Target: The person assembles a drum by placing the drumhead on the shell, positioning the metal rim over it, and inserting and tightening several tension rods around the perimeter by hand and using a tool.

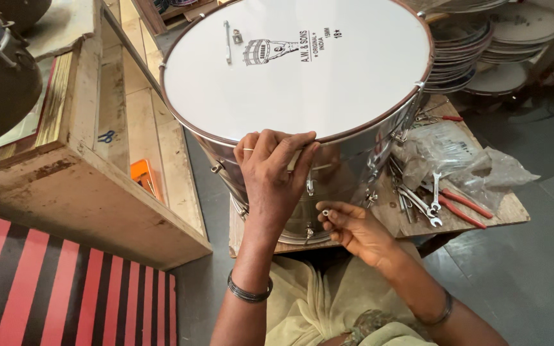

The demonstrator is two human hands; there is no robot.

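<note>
Head view looks down on the drum (pixel 302 70), a white skin on a shiny metal shell, standing on a low wooden table (pixel 389 214). My left hand (pixel 274 170) lies over its near rim, grip closed on the hoop edge. My right hand (pixel 354 227) sits just below, against the shell, grip pinched on a small metal nut (pixel 326 212). Wrenches (pixel 421 202) and red-handled pliers (pixel 463 208) lie on the table beside a clear plastic bag (pixel 456 157). Stacked drum skins (pixel 501 45) sit behind; a wooden shelf (pixel 84 179) stands left.

A large shiny metal drum (pixel 328 166) with white head stands tilted on a low wooden board (pixel 501 211).
</note>
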